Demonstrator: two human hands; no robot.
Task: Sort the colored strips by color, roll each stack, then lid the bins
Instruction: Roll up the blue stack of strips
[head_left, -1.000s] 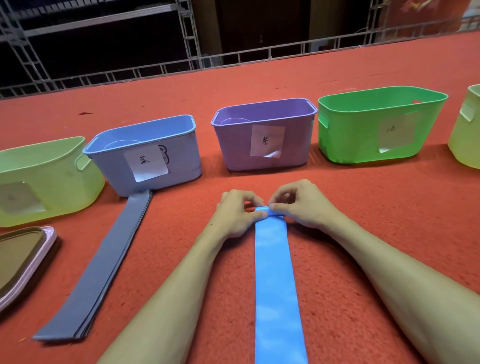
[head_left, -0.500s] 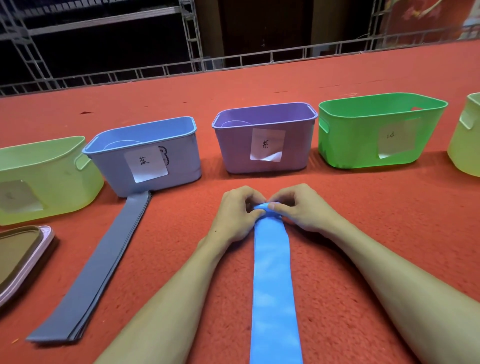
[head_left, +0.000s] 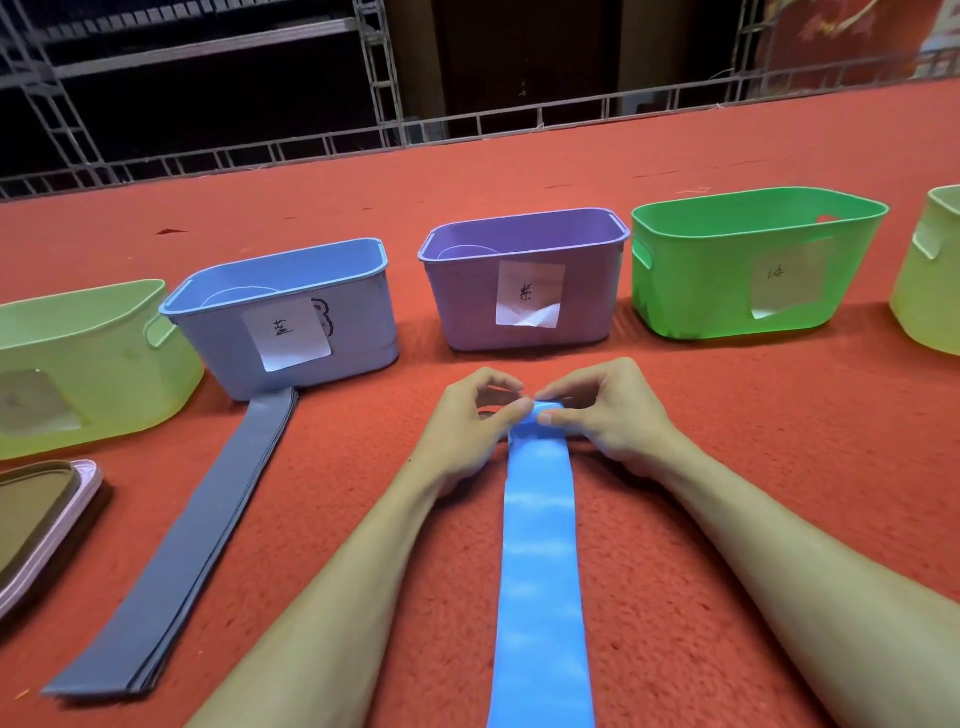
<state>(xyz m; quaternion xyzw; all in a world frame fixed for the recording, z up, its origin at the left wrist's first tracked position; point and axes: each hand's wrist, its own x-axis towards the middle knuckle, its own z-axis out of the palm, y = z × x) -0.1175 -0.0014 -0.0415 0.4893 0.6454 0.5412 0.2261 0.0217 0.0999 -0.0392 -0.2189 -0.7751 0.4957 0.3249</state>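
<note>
The left hand (head_left: 462, 431) and right hand (head_left: 610, 415) each hold a narrow grip on the far-end curl of the strip (head_left: 540, 545), the rest flat on the carpet (head_left: 727, 467); uneven pushing could skew the roll, or a slip let it spring open.

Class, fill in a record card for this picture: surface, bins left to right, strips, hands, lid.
Surface: red carpet
Bins, left to right: yellow-green bin, blue bin, purple bin, green bin, second yellow-green bin; all unlidded
Strips: blue strip, far end rolled; grey stack flat before the blue bin
Hands: left hand and right hand pinch the rolled end
Lid: pink-rimmed lid, lower left, on the carpet
</note>
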